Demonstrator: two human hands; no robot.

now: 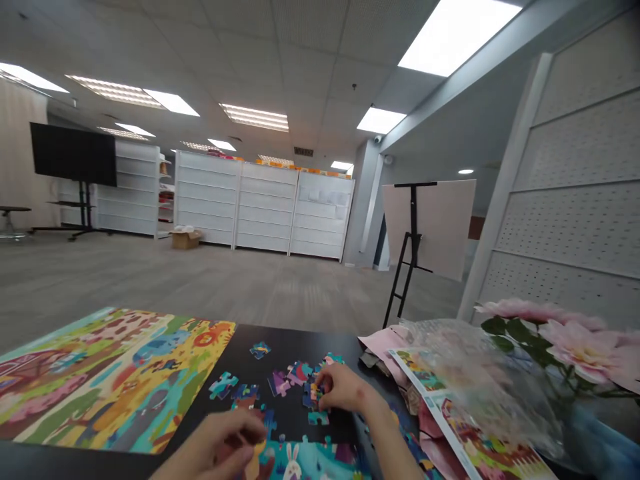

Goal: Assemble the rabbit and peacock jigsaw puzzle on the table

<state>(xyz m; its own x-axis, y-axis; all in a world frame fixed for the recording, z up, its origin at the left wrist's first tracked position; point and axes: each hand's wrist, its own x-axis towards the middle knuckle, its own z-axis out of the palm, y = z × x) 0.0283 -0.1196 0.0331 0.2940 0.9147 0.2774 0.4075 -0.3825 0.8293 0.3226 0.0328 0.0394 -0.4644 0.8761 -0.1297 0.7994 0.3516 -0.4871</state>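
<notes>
- My left hand sits at the near edge of the black tabletop, fingers curled together; they hide whatever lies inside, so I can't tell if it holds anything.
- My right hand is curled, fingertips together on the multicoloured loose cardboard jigsaw pieces mid-tabletop; I can't make out a firm grip.
- A finished, glossy jungle-scene jigsaw lies left on the tabletop.
- A part-built blue jigsaw with a white rabbit is cut off at the near edge.
- A crinkled clear plastic bag lies right of the tabletop, blurring a printed puzzle picture sheet beneath it.
</notes>
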